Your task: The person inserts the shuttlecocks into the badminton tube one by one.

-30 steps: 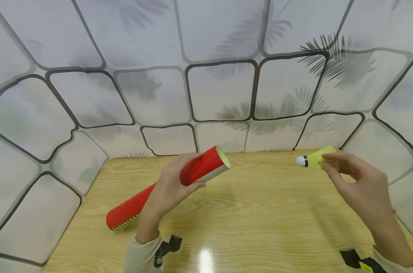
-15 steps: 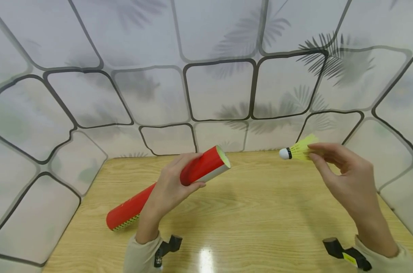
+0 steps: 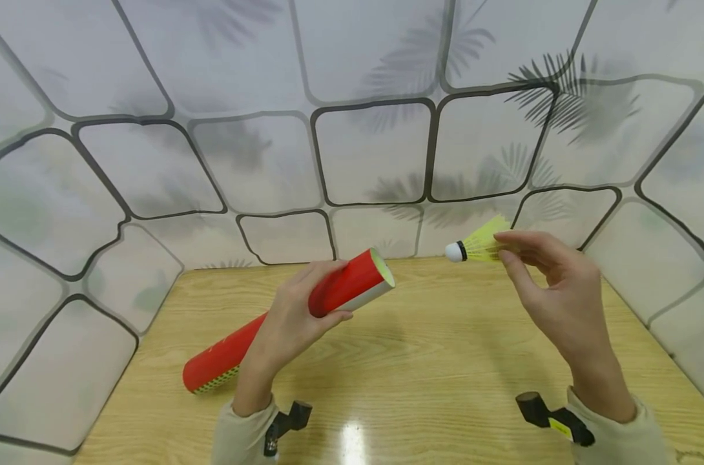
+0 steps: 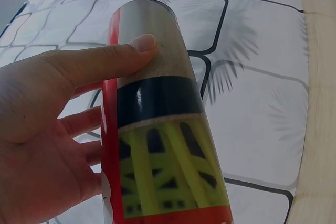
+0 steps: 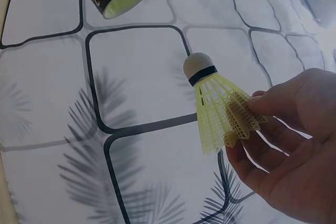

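Observation:
My left hand (image 3: 289,323) grips a red shuttlecock tube (image 3: 224,354) near its upper end. The tube leans up to the right, its open rim facing the right hand; a pale green inside shows there. In the left wrist view the thumb lies along the pale side of the tube (image 4: 152,30), above a dark band and a yellow-and-black pattern. My right hand (image 3: 561,290) pinches a yellow shuttlecock (image 3: 481,245) by its skirt between thumb and fingers. Its white cork points left toward the tube, with a gap between. The right wrist view shows the skirt (image 5: 223,111) whole.
Both hands are above a light wooden table (image 3: 422,374). A pale wall covering (image 3: 375,155) with dark stone outlines and leaf prints rises behind it and along both sides. Black camera mounts (image 3: 288,423) sit on both wrists.
My right hand has carried the shuttlecock leftward and slightly up, narrowing the gap to the tube. The left hand and the tube have stayed almost still.

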`<state>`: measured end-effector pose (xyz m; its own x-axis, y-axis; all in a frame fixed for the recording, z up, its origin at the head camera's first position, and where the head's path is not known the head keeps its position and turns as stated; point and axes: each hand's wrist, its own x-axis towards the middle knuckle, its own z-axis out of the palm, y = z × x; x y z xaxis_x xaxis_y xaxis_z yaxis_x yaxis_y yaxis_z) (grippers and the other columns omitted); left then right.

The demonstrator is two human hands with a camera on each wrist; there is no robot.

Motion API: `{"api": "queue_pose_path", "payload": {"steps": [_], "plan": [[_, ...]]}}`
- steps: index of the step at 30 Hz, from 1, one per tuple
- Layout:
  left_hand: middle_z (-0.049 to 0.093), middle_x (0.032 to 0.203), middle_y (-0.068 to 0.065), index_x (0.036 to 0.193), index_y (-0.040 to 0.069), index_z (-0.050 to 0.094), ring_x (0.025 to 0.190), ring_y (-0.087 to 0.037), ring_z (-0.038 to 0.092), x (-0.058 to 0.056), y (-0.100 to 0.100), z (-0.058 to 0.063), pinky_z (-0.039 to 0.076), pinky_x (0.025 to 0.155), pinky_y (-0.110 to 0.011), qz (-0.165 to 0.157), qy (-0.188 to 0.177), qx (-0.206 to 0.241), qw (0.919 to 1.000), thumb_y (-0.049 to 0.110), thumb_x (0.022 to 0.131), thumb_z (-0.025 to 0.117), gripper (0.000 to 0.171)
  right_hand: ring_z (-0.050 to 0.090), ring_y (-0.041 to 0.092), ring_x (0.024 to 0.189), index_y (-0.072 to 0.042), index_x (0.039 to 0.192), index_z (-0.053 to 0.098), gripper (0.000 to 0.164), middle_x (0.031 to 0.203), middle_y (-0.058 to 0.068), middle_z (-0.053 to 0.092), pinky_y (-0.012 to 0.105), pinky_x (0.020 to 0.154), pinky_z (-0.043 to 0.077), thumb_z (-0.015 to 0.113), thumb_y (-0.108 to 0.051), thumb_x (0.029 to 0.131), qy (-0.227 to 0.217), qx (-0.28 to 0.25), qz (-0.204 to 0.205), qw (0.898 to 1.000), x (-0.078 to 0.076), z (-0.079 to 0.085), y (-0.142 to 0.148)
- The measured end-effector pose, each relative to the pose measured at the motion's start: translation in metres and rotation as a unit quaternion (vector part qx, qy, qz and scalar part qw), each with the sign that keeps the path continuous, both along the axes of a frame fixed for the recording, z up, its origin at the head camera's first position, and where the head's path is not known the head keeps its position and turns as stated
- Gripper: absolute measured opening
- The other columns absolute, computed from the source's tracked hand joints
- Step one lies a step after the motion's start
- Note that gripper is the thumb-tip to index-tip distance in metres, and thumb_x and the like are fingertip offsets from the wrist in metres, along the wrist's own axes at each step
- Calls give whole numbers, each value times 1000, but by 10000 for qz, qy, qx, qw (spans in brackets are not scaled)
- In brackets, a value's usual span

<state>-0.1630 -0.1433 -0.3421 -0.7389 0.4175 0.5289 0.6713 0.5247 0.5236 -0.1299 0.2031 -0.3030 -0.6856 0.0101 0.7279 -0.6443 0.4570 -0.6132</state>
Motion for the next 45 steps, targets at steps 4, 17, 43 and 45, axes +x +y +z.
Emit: {"api": "queue_pose_path", "payload": {"steps": [4,17,43,45], "plan": [[62,135,-2,143,15,57,116,-20,59,0,-1,-1,58,87,-40,-20,-9,-2,10000,13,79,91,73,69,9,92,5,112,73,30,102,8,73,17,87,53,67,20,87,121,-119,132,9998,-5,-4,-13],[61,136,0,143,17,57,117,-20,59,1,0,1,58,88,-39,-50,-57,24,10000,13,79,91,73,68,16,91,3,113,73,22,101,14,72,22,86,54,68,10,93,-27,-418,616,9972,-16,-28,-36],[61,135,1,144,15,57,118,-18,59,2,8,-1,57,92,-36,-266,-72,1,9996,10,76,93,77,69,12,101,-1,110,74,30,107,8,74,22,91,53,68,19,88,17,-160,815,9965,-25,-52,-78],[61,136,1,144,16,57,118,-18,59,2,8,-1,57,92,-36,-242,-102,-16,9997,11,77,92,77,69,14,103,-1,110,74,31,108,7,74,23,92,53,68,19,88,-4,-149,837,9964,-25,-53,-80]]}}
